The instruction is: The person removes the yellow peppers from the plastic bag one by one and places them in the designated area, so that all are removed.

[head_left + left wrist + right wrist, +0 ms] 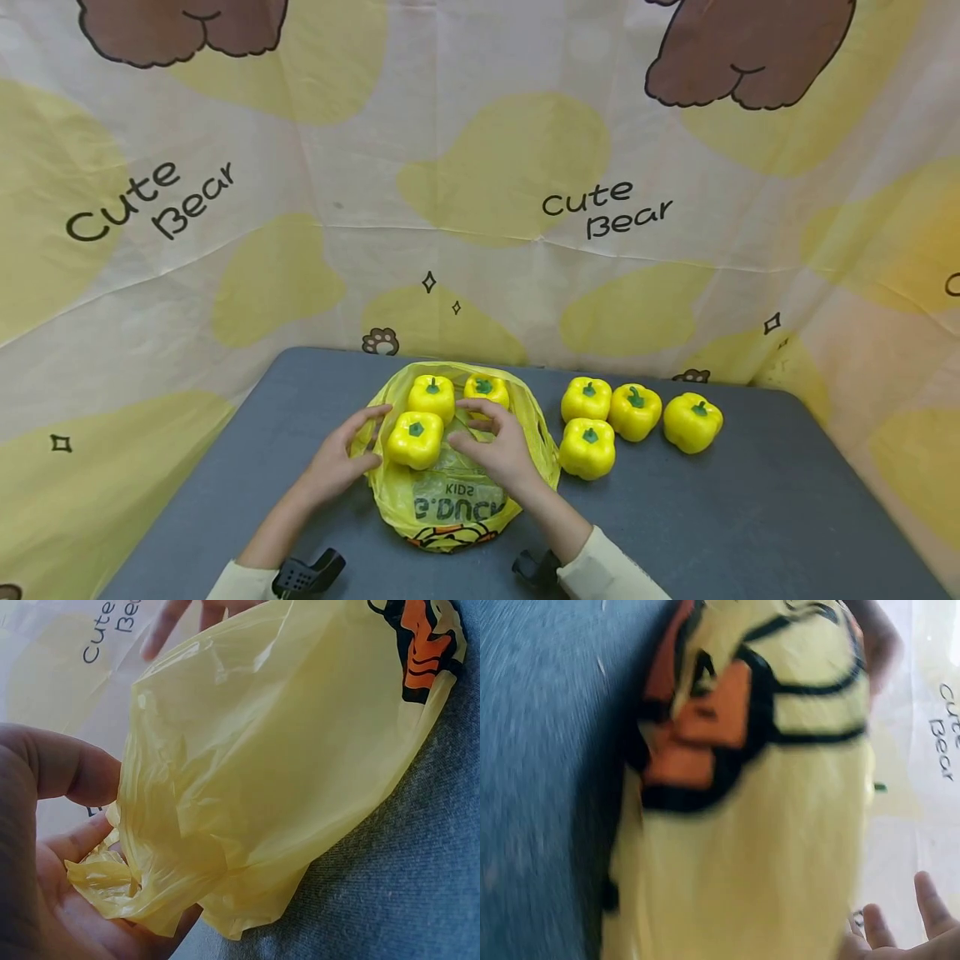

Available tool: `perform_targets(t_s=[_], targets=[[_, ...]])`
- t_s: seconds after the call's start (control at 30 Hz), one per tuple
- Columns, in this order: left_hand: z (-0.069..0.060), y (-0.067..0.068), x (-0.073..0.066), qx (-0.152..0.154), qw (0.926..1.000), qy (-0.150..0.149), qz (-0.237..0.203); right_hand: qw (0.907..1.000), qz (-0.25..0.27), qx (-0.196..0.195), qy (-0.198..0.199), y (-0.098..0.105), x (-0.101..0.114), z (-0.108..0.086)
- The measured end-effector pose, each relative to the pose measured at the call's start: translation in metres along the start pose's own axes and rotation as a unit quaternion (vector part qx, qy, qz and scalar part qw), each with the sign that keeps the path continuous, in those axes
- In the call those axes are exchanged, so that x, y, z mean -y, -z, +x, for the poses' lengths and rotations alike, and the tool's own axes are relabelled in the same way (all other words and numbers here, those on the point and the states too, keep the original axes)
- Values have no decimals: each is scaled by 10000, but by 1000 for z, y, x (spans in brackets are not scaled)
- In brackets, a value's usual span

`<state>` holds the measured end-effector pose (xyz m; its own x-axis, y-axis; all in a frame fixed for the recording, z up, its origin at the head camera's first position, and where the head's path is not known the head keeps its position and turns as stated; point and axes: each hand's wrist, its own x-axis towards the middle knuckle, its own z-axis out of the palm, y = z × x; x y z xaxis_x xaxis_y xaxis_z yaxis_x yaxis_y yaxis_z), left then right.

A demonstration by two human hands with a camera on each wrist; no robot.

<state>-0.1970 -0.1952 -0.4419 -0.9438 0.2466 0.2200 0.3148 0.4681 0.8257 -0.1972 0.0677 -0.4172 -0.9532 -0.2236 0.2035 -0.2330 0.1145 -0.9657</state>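
Observation:
A yellow plastic bag [390,500] with a duck print lies wide open, three yellow bell peppers [416,440] inside it. At its left rim is my left hand [337,458], thumb and fingers apart; in the left wrist view the crumpled edge of the bag [247,772] lies against the loosely bent fingers [79,838] and the thumb. My right hand [498,446] is over the right part of the bag, near the back right pepper [486,390], its fingers spread and holding nothing. In the right wrist view, the bag [772,847] hides part of that hand [907,937].
Several more yellow peppers [587,448] stand on the grey table [750,500] to the right of the bag, the farthest one [692,422] slightly apart. A patterned cloth [487,167] with bear prints hangs behind the table's back edge.

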Motion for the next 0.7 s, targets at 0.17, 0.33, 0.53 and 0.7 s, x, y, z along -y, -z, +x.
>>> perform_targets(t_s=[0.17, 0.33, 0.53, 0.7], targets=[[0, 0, -1, 13, 10000, -15, 46, 9998, -160, 81, -16, -15, -5, 3], [0, -1, -1, 15, 10000, -5, 65, 9993, -336, 90, -124, -24, -8, 5], [0, -1, -1, 5, 10000, -43, 43, 9984, -495, 79, -267, -29, -11, 7], [0, -1, -1, -7, 10000, -36, 52, 9979, -578, 140, -270, -32, -10, 7]])
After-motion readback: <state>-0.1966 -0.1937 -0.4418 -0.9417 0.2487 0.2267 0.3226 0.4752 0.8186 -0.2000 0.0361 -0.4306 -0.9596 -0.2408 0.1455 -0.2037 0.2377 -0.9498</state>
